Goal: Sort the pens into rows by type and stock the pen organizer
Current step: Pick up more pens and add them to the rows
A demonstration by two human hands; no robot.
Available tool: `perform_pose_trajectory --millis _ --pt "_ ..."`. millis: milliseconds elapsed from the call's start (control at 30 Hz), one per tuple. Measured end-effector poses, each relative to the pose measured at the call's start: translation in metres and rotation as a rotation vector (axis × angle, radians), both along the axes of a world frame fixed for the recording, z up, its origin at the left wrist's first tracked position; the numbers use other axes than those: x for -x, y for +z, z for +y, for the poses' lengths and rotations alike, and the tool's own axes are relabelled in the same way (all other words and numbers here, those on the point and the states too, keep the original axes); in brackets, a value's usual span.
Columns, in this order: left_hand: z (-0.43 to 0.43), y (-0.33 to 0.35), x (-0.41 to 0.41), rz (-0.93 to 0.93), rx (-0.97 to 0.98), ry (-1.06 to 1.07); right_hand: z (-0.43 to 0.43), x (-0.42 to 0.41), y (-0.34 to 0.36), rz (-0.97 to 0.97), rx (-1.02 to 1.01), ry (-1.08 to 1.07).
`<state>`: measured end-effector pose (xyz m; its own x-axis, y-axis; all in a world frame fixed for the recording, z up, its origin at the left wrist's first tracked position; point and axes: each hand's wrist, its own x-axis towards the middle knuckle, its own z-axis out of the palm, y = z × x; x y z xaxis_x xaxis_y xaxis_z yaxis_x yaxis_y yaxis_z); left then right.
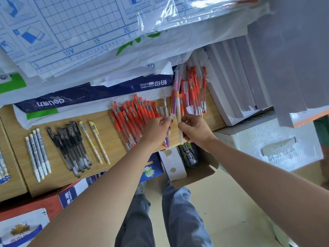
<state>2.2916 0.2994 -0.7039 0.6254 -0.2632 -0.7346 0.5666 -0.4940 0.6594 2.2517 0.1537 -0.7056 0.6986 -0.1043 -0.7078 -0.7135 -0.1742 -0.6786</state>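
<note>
Wooden desk (110, 134): white pens (38, 152), black pens (71, 147), yellow pens (96, 143), red pens (131, 118) rowed, left to centre; mixed pile (194, 90) upper right unsorted. Left hand (156, 129) grip pinches purple pen (167, 141), right hand (195, 130) pastel pen (178, 107); organizer unseen.

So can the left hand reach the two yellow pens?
Probably yes: the yellow pens lie uncovered on the wooden shelf, nothing above them, though the left hand is pinching a pen.

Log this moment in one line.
left hand: pinches thin pen | right hand: grips pastel pen | grouped: white pens, black pens, yellow pens, red pens | mixed heap unsorted
</note>
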Motion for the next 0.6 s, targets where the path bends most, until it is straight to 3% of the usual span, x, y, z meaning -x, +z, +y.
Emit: perform_pose_trajectory --millis 100,200,300,400,500,600 --pt "-0.014 0.002 -0.004 0.098 0.042 0.129 -0.004 0.001 0.002 -0.026 0.041 0.171" --pt "-0.018 -0.004 -0.005 0.021 0.021 0.142 -0.011 0.002 0.002 -0.078 0.084 0.263" --pt "-0.012 -0.006 -0.005 -0.053 -0.057 0.130 -0.021 0.001 -0.002 -0.215 0.423 0.205" --pt "-0.005 -0.007 -0.004 -0.101 -0.136 0.072 -0.034 0.000 -0.011 -0.128 0.732 0.192" --pt "-0.002 -0.005 -0.003 -0.119 -0.160 0.008 -0.037 0.002 -0.019 -0.029 0.839 0.386" --pt "-0.001 -0.005 -0.003 -0.135 -0.158 -0.031 -0.038 0.001 -0.023 -0.067 0.857 0.408"
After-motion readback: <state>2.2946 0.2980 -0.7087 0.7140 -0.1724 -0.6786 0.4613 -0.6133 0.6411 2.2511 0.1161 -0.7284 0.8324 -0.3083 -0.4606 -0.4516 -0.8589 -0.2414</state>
